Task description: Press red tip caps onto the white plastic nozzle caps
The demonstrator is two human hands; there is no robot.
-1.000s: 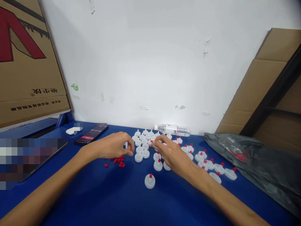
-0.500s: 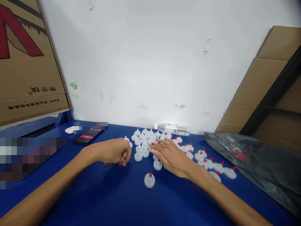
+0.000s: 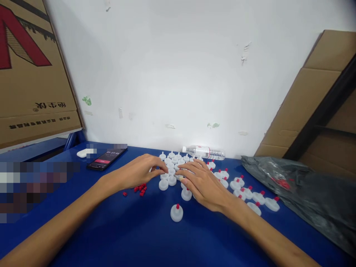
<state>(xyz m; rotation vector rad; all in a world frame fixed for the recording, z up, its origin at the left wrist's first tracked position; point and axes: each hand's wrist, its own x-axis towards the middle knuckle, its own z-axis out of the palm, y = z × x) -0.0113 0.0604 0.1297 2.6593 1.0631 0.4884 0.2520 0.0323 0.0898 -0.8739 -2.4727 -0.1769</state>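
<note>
My left hand (image 3: pixel 148 171) is closed in a pinch at the left side of a cluster of white nozzle lids (image 3: pixel 163 184). A bit of red shows at its fingertips, seemingly a small red cap. Over the cluster's middle lies my right hand (image 3: pixel 204 183), thumb and fingers around a white lid that they mostly hide. Loose red caps (image 3: pixel 142 190) lie on the blue table below my left hand. One lid with a red tip (image 3: pixel 177 213) stands alone in front. More red-tipped lids (image 3: pixel 258 197) spread to the right.
A clear plastic bottle (image 3: pixel 208 152) lies against the wall behind the lids. A phone (image 3: pixel 107 159) and a white object (image 3: pixel 82 153) are at the left. A dark plastic bag (image 3: pixel 311 196) covers the right side. Cardboard (image 3: pixel 33 74) stands at the left.
My left hand has moved up and right from the loose red caps to the white lids, uncovering the caps. My right hand has hardly moved.
</note>
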